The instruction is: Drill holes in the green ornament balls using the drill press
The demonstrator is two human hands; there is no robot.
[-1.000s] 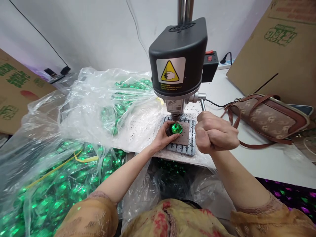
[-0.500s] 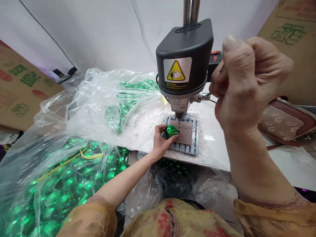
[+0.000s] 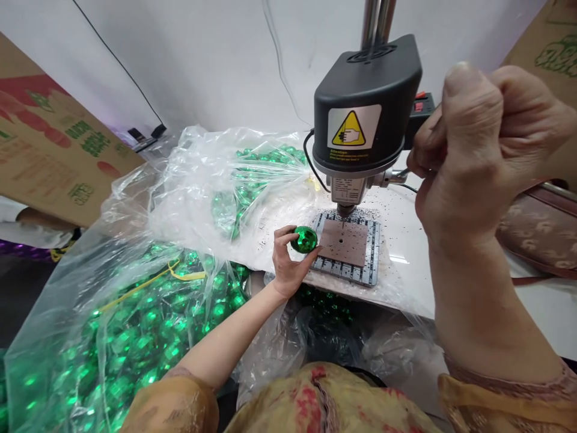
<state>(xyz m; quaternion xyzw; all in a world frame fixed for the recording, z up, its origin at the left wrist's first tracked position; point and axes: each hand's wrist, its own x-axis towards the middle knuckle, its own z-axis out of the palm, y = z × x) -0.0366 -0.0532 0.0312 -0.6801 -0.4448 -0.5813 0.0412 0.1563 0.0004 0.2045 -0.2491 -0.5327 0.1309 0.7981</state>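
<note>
My left hand [image 3: 291, 267] pinches a shiny green faceted ball [image 3: 303, 239] between thumb and fingers, at the left edge of the drill press base. A dark round spot shows on the ball's upper face. The bench drill press [image 3: 367, 102] stands in front of me, its bit [image 3: 343, 224] above a brown square board [image 3: 347, 243] with a small hole. That board lies on a slotted metal base plate [image 3: 372, 273]. Raised at the right, my right hand [image 3: 478, 144] is closed at the drill press's feed handle; the handle's end is hidden inside the fist.
Clear plastic bags [image 3: 157, 174] of green balls lie on the white table and at my left. Dark shavings are scattered around the base. Cardboard boxes [image 3: 58, 138] stand left and right, with a brown patterned bag [image 3: 543, 228] at the right.
My left hand has drawn the ball leftward off the board and turned it, uncovering the board's hole. My right hand stays raised and closed. The whole view has shifted, with the machine farther right.
</note>
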